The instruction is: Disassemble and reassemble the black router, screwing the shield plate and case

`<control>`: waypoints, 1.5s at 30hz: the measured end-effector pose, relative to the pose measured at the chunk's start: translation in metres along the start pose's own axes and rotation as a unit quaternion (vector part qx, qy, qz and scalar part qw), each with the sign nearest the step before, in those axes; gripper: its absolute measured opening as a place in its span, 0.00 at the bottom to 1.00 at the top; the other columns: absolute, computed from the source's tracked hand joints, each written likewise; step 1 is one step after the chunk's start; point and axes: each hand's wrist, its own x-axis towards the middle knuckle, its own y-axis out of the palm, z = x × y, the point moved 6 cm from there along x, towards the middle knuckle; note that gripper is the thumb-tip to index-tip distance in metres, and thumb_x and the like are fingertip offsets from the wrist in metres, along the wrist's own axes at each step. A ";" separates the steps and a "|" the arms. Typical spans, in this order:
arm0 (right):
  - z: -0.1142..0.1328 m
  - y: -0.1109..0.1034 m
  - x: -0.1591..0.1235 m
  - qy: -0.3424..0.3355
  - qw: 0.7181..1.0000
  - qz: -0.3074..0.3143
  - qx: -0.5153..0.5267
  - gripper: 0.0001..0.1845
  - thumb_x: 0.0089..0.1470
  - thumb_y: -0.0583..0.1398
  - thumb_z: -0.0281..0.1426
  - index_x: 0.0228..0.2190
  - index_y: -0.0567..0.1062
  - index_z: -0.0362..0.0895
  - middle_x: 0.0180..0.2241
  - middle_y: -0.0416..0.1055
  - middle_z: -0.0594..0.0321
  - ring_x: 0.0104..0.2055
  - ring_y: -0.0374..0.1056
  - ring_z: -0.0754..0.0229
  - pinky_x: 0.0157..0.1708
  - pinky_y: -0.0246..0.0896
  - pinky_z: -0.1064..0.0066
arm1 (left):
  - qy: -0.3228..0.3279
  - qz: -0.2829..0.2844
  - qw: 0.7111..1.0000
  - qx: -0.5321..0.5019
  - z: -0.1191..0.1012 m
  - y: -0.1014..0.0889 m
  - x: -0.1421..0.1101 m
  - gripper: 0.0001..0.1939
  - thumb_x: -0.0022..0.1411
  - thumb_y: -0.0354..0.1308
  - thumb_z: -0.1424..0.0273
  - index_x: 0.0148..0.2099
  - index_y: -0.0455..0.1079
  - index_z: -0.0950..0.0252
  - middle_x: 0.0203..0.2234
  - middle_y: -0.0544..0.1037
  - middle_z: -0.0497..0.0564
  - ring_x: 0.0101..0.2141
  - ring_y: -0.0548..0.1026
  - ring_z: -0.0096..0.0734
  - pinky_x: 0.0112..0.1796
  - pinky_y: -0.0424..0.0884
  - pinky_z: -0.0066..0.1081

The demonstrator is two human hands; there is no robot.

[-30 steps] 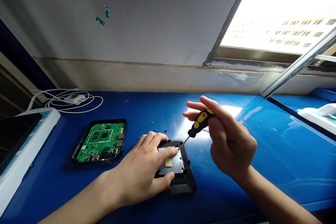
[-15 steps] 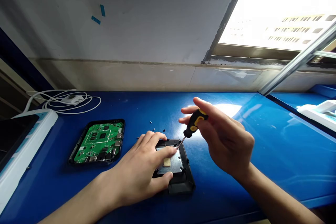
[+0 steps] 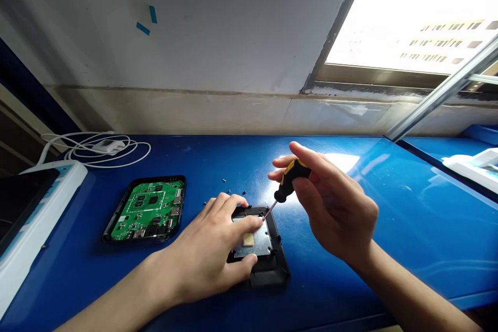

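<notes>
My right hand [image 3: 338, 207] grips a black and yellow screwdriver [image 3: 293, 179], tilted with its tip down at the far right corner of a metal plate [image 3: 260, 244]. That plate, with a small beige pad [image 3: 248, 240] on it, sits inside a black plastic cover [image 3: 270, 276]. My left hand [image 3: 218, 241] holds the cover against the table, its thumb on the near part and a forefinger by the screwdriver tip. Whether a screw lies under the tip is hidden. To the left rests an open black case [image 3: 183, 197] with a green circuit board [image 3: 150, 207] in it.
Several small screws [image 3: 244, 192] are scattered on the blue table [image 3: 330, 290] beyond my left hand. A white cable with a plug adapter [image 3: 109, 147] lies coiled at the back left. A white-framed device [image 3: 70, 176] stands at the left edge. A metal-framed clear panel [image 3: 436, 94] stands right.
The screwdriver handle has turned in my right hand, showing less yellow. My left hand and the cover keep their places; the view has shifted slightly.
</notes>
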 end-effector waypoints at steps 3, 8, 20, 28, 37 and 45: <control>0.004 0.001 0.000 0.001 1.000 0.000 -0.016 0.28 0.63 0.61 0.23 0.61 0.71 0.56 0.45 0.78 0.58 0.40 0.79 0.56 0.37 0.81 0.61 | -0.001 0.006 1.000 0.000 -0.001 0.000 0.000 0.24 0.62 0.65 0.65 0.60 0.71 0.49 0.59 0.66 0.53 0.58 0.64 0.50 0.59 0.67 0.54; 0.004 0.001 0.002 0.002 1.000 0.002 -0.028 0.28 0.61 0.63 0.21 0.58 0.73 0.54 0.44 0.76 0.60 0.40 0.79 0.57 0.38 0.81 0.62 | -0.008 0.009 1.000 -0.001 -0.001 0.000 -0.001 0.24 0.62 0.65 0.65 0.60 0.71 0.49 0.59 0.66 0.53 0.58 0.65 0.50 0.58 0.68 0.54; 0.001 0.003 0.001 0.010 1.000 -0.001 -0.030 0.25 0.62 0.62 0.22 0.57 0.73 0.54 0.43 0.76 0.60 0.40 0.79 0.57 0.36 0.81 0.63 | -0.007 0.007 1.000 -0.005 -0.002 -0.001 0.001 0.23 0.62 0.65 0.66 0.60 0.71 0.49 0.58 0.66 0.52 0.57 0.65 0.49 0.58 0.68 0.53; 0.002 0.005 -0.001 0.003 0.999 -0.008 -0.033 0.25 0.62 0.61 0.22 0.57 0.73 0.53 0.42 0.75 0.60 0.39 0.78 0.57 0.35 0.81 0.63 | -0.001 -0.001 1.000 -0.001 -0.001 0.001 -0.002 0.23 0.62 0.65 0.66 0.59 0.71 0.49 0.59 0.66 0.53 0.56 0.65 0.51 0.57 0.68 0.55; -0.011 0.001 -0.010 0.001 0.997 -0.056 -0.048 0.27 0.63 0.60 0.23 0.61 0.69 0.53 0.40 0.76 0.60 0.37 0.77 0.58 0.34 0.79 0.63 | 0.000 -0.005 1.000 0.002 0.001 0.002 -0.003 0.23 0.63 0.64 0.65 0.60 0.70 0.49 0.59 0.65 0.54 0.57 0.65 0.52 0.57 0.68 0.55; -0.012 0.004 -0.010 -0.013 0.998 -0.043 -0.037 0.26 0.64 0.59 0.24 0.61 0.66 0.52 0.33 0.75 0.64 0.30 0.73 0.61 0.29 0.76 0.64 | -0.004 -0.001 1.000 0.000 0.001 0.001 -0.002 0.23 0.63 0.64 0.64 0.60 0.70 0.48 0.59 0.65 0.53 0.57 0.64 0.52 0.56 0.69 0.56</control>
